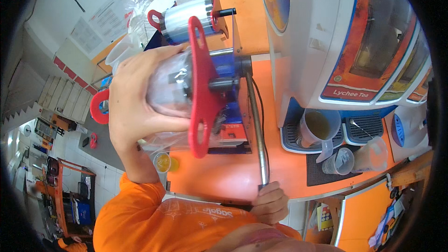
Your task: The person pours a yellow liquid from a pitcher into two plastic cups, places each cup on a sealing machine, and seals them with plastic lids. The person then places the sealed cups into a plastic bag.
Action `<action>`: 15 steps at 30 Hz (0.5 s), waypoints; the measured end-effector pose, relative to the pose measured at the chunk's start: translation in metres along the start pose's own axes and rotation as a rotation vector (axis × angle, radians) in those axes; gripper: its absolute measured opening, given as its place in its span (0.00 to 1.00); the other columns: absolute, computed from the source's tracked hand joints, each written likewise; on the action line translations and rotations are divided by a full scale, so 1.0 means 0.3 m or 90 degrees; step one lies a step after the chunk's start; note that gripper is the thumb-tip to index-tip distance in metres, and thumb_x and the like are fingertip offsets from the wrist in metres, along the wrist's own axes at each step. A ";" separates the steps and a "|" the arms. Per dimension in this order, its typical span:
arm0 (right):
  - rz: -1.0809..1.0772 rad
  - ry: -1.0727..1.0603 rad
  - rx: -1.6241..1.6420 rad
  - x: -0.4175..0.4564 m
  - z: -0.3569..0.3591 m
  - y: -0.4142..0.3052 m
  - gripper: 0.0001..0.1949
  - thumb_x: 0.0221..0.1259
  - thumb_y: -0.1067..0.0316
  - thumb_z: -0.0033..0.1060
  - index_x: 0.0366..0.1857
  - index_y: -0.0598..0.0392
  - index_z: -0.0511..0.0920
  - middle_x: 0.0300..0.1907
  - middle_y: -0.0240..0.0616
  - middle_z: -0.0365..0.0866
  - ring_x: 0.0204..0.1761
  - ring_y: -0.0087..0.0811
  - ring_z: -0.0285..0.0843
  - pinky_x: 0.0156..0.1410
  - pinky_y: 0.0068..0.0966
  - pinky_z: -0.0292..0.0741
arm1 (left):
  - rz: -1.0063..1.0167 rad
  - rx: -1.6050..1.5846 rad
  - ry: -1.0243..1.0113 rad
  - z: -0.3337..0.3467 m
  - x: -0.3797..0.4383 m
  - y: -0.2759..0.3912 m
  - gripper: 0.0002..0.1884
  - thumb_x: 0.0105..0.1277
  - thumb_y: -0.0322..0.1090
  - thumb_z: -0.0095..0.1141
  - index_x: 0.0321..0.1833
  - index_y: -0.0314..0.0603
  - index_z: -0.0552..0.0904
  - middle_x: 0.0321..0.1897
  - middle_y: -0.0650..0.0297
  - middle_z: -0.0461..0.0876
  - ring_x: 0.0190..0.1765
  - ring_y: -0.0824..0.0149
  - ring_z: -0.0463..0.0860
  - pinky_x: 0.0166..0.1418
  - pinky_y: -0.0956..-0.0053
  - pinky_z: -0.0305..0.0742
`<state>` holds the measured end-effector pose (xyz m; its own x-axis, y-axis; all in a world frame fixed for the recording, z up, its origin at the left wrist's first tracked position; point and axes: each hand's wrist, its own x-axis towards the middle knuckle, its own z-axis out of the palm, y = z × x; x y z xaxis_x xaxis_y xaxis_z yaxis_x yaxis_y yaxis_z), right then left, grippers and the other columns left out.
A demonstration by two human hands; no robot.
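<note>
My left hand (133, 94) wraps around a clear plastic film roll (171, 87) on the front of a cup sealing machine (224, 64). Its thumb lies along the roll's near side; the fingertips are hidden behind it. A red plastic end holder (201, 115) caps the roll on the right, with a black spindle (224, 84) sticking out. Lower down, my right hand (269, 203) grips the end of the machine's long metal lever (259, 133), which slants toward me. Above my left hand, a second, shiny film roll (187, 19) sits between red holders.
A white drink dispenser (304, 52) stands right. On its drip tray (288, 141) is a pitcher (316, 126) of brownish liquid. Plastic cups (337, 162) stand on a black mat (315, 173). A cup of yellow drink (163, 162) is by the orange counter's (224, 171) left edge.
</note>
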<state>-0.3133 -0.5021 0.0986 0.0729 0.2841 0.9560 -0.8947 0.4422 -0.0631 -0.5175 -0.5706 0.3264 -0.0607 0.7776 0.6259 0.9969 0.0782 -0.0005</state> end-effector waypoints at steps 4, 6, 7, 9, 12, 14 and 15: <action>0.084 0.058 -0.085 -0.044 0.034 -0.046 0.21 0.58 0.46 0.59 0.12 0.47 0.73 0.23 0.34 0.82 0.24 0.33 0.80 0.38 0.32 0.75 | 0.022 0.029 0.034 0.007 -0.028 -0.016 0.45 0.21 0.54 0.74 0.50 0.42 0.81 0.45 0.60 0.83 0.47 0.56 0.81 0.52 0.67 0.68; 0.050 0.055 -0.071 -0.019 0.040 -0.027 0.15 0.52 0.59 0.57 0.09 0.47 0.72 0.19 0.30 0.79 0.25 0.29 0.77 0.40 0.28 0.70 | 0.005 0.030 0.024 0.003 -0.026 -0.011 0.45 0.21 0.54 0.74 0.50 0.42 0.81 0.45 0.60 0.83 0.47 0.56 0.81 0.52 0.67 0.68; 0.031 0.051 -0.063 -0.011 0.037 -0.018 0.13 0.49 0.66 0.56 0.08 0.48 0.71 0.17 0.29 0.78 0.25 0.27 0.75 0.41 0.26 0.68 | 0.012 0.037 0.021 0.004 -0.026 -0.009 0.45 0.21 0.55 0.74 0.50 0.42 0.81 0.45 0.60 0.83 0.47 0.56 0.81 0.52 0.67 0.68; 0.041 0.035 -0.048 -0.016 0.034 -0.025 0.14 0.49 0.65 0.57 0.07 0.48 0.70 0.16 0.29 0.77 0.25 0.27 0.75 0.39 0.27 0.68 | 0.020 0.056 0.021 -0.009 -0.031 -0.008 0.45 0.21 0.55 0.74 0.51 0.43 0.81 0.46 0.60 0.83 0.47 0.56 0.81 0.53 0.66 0.68; 0.047 0.042 -0.053 -0.032 0.036 -0.022 0.15 0.49 0.64 0.57 0.06 0.48 0.67 0.14 0.29 0.74 0.23 0.27 0.73 0.38 0.28 0.67 | 0.028 0.076 0.026 -0.005 -0.040 -0.010 0.45 0.22 0.58 0.74 0.52 0.45 0.81 0.47 0.60 0.83 0.48 0.57 0.81 0.54 0.64 0.69; 0.170 0.108 -0.166 -0.086 0.061 -0.069 0.16 0.50 0.63 0.55 0.07 0.48 0.66 0.13 0.29 0.71 0.22 0.28 0.71 0.38 0.29 0.65 | 0.028 0.092 0.036 -0.013 -0.044 -0.021 0.45 0.24 0.60 0.73 0.52 0.46 0.80 0.47 0.61 0.83 0.49 0.57 0.81 0.54 0.63 0.69; 0.285 0.167 -0.268 -0.162 0.068 -0.125 0.17 0.51 0.63 0.54 0.07 0.49 0.65 0.12 0.30 0.70 0.22 0.28 0.70 0.38 0.29 0.64 | 0.025 0.100 0.044 -0.016 -0.044 -0.021 0.45 0.24 0.61 0.73 0.52 0.46 0.80 0.47 0.61 0.83 0.49 0.57 0.81 0.55 0.62 0.69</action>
<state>-0.2921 -0.5498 0.0605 -0.1135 0.6917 0.7132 -0.6189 0.5123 -0.5954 -0.5228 -0.5844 0.3220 -0.0136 0.7377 0.6749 0.9782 0.1496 -0.1438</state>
